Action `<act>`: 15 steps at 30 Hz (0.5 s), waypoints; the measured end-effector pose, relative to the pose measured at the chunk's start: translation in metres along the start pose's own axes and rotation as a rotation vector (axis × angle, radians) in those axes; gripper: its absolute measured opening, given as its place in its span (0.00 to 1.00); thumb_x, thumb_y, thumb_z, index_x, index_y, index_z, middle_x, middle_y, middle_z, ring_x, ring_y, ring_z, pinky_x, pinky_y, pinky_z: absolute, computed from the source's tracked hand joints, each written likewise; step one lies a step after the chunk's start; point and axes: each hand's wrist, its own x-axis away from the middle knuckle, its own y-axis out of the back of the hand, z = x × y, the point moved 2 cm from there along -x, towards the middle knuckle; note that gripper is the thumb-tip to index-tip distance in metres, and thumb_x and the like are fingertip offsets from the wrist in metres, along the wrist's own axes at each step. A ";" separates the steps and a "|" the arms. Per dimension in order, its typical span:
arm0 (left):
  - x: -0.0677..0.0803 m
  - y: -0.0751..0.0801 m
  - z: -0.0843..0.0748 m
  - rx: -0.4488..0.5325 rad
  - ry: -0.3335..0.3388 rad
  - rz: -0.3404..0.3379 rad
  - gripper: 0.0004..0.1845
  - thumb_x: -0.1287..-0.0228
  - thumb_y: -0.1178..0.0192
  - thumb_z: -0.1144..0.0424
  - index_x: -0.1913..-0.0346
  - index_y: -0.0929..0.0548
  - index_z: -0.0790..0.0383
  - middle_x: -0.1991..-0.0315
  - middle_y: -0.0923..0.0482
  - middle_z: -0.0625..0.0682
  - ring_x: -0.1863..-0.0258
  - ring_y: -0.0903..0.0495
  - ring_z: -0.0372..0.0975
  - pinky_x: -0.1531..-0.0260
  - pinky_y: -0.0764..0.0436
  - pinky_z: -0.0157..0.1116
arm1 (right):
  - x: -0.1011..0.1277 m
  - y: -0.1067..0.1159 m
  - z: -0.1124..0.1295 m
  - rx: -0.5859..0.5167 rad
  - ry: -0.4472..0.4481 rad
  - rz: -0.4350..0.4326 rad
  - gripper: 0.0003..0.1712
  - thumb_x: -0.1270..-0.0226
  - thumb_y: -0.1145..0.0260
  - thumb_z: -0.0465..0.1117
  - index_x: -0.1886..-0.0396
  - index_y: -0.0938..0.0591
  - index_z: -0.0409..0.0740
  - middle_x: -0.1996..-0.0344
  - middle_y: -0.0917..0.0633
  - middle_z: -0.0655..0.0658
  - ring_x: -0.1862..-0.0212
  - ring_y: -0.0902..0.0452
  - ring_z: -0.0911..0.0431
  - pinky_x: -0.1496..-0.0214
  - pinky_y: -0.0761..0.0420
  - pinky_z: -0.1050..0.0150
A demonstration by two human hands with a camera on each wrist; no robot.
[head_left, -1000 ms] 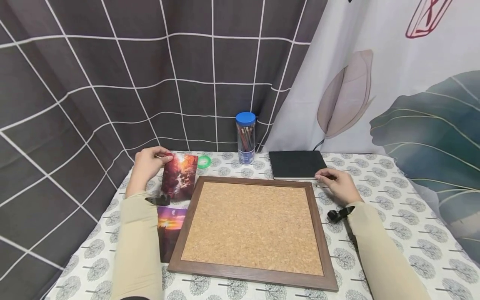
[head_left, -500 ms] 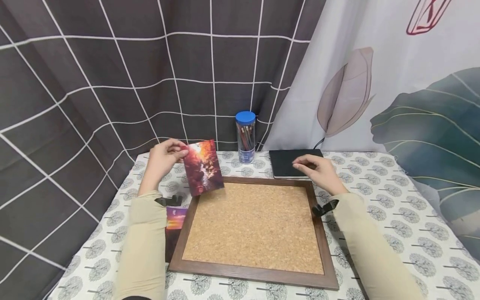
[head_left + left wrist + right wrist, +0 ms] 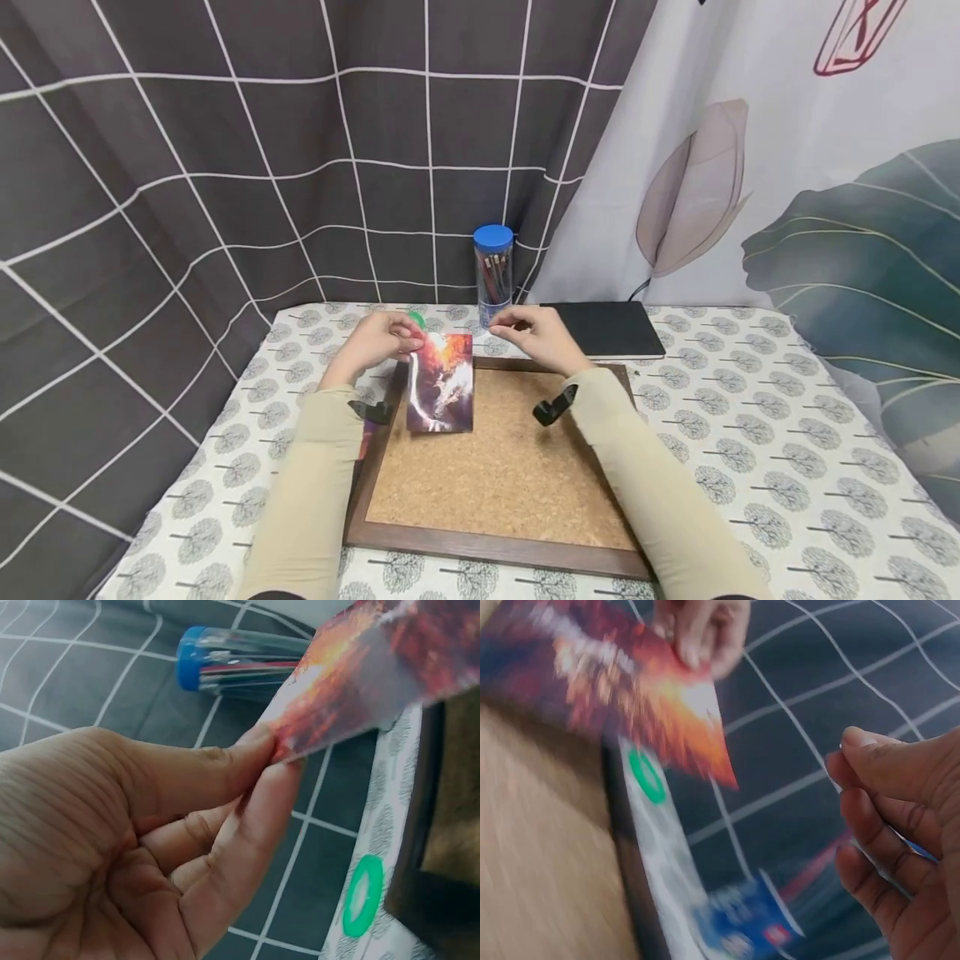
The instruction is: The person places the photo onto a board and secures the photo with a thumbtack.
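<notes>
My left hand (image 3: pixel 373 346) pinches a glossy photo print (image 3: pixel 448 387) by its upper left corner, thumb against the fingers. The print, in fiery red, orange and purple, hangs over the upper left part of a wood-framed cork board (image 3: pixel 502 479). To the right of the print, over the board's far edge, my right hand (image 3: pixel 543 340) has its thumb and index fingertips together, with a tiny pale thing (image 3: pixel 841 748) showing between them; its kind cannot be made out. The other fingers of that hand are curled. A second photo print (image 3: pixel 367 437) lies left of the board, mostly hidden by my left arm.
A clear tube of pencils (image 3: pixel 492 271) with a blue lid stands behind the board. A black notebook (image 3: pixel 611 329) lies at the back right. Behind my left hand is a green ring-shaped roll (image 3: pixel 363 895). Curtains hang behind the tree-patterned tablecloth (image 3: pixel 720 417).
My left hand has lifted the print from the table's left and carried it right, over the board. My right hand has moved left from beside the notebook towards the print.
</notes>
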 end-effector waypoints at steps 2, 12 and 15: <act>-0.001 -0.002 0.000 -0.024 0.014 0.005 0.14 0.42 0.34 0.69 0.53 0.20 0.68 0.61 0.18 0.59 0.70 0.15 0.37 0.60 0.13 0.43 | -0.006 -0.018 0.004 -0.046 -0.019 0.031 0.07 0.36 0.32 0.47 0.62 0.13 0.53 0.67 0.12 0.55 0.65 0.19 0.63 0.59 0.17 0.64; -0.005 -0.003 0.008 0.008 0.062 0.029 0.13 0.42 0.35 0.72 0.54 0.19 0.71 0.59 0.15 0.61 0.72 0.16 0.37 0.64 0.12 0.38 | -0.014 -0.080 0.003 -0.149 -0.106 0.118 0.06 0.38 0.31 0.48 0.62 0.14 0.57 0.67 0.12 0.55 0.66 0.19 0.62 0.61 0.18 0.67; -0.006 -0.004 0.010 0.020 0.072 0.063 0.13 0.43 0.36 0.72 0.54 0.19 0.71 0.62 0.15 0.59 0.72 0.16 0.37 0.63 0.12 0.39 | -0.013 -0.082 -0.001 -0.199 -0.130 0.081 0.06 0.38 0.31 0.49 0.62 0.14 0.57 0.67 0.13 0.55 0.67 0.20 0.60 0.64 0.21 0.66</act>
